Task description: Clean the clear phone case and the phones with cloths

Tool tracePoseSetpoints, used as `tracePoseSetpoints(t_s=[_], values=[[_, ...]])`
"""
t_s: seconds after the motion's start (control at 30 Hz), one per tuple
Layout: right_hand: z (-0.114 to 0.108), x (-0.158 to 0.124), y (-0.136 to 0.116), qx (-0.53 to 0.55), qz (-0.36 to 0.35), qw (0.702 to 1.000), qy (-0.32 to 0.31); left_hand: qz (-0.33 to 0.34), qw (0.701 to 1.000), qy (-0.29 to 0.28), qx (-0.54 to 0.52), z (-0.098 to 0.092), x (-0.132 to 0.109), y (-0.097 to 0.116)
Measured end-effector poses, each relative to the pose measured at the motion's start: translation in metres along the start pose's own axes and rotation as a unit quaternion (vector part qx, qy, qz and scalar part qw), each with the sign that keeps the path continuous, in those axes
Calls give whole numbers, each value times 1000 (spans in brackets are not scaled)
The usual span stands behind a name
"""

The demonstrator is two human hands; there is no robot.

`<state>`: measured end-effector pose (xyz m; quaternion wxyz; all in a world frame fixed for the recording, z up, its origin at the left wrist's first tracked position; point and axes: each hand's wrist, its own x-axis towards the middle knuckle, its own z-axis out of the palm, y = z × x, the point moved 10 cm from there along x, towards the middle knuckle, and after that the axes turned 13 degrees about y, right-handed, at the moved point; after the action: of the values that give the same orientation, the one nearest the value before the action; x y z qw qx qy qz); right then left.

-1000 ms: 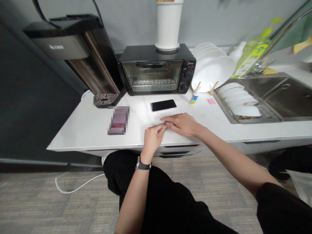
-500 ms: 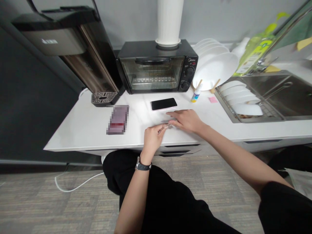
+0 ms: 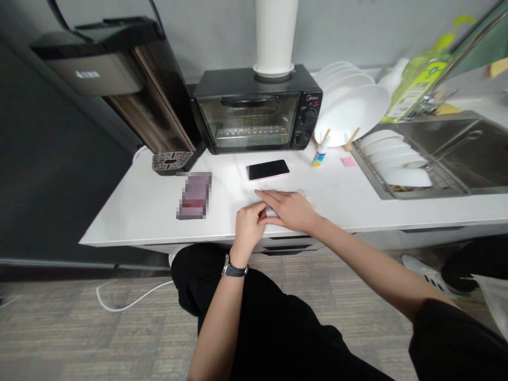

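Observation:
My left hand [image 3: 249, 226], with a watch [image 3: 234, 270] on its wrist, is closed with its fingertips on a thin, clear or whitish piece [image 3: 272, 212] just above the counter's front edge. My right hand [image 3: 291, 210] lies over the same piece, thumb on the near side and fingers on the far side, its tips meeting my left fingers. Most of the piece is hidden under the right hand, so its kind cannot be made out. Beyond the hands lies a dark-screened phone [image 3: 268, 170]. To their left is a blurred-out purple rectangular item [image 3: 195, 196].
A toaster oven [image 3: 254, 119] bears a white cylinder [image 3: 275, 37]. At left stands a drinks dispenser [image 3: 146, 100]. A small bottle [image 3: 319, 153], pink sticky notes [image 3: 348, 162], racked plates [image 3: 353, 108] and a sink [image 3: 472, 153] are to the right. Another person's shoe [image 3: 428, 275] shows low right.
My right hand has moved left and slightly down, and now overlaps my left fingers and covers the clear piece. My left hand stays nearly in place. The view has shifted slightly.

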<state>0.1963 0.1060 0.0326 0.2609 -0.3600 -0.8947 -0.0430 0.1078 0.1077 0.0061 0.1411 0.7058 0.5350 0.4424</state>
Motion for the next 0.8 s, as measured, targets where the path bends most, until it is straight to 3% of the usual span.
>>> tracePoseSetpoints(t_s=[0.13,0.3,0.37,0.47,0.57,0.63,0.73,0.8], values=[[-7,-24,35,7,8,999,-49,-58,990,75,-104,-11,-1,-6],[-24,-46,77,120,130,983,54,-104,942,194,-254,-25,-1,-10],[-22,-47,75,202,171,959,100,-96,930,183,-304,-17,2,-4],[-22,-42,60,304,198,916,172,-74,927,111,-351,5,5,11],[-32,-31,44,361,198,881,233,-44,944,119,-305,4,6,18],[-48,-26,40,374,205,861,279,-11,962,140,-235,-5,6,24],[-83,-22,36,363,199,836,359,30,980,124,-153,-9,4,35],[-102,-17,27,343,163,846,375,55,986,102,-118,-4,3,40]])
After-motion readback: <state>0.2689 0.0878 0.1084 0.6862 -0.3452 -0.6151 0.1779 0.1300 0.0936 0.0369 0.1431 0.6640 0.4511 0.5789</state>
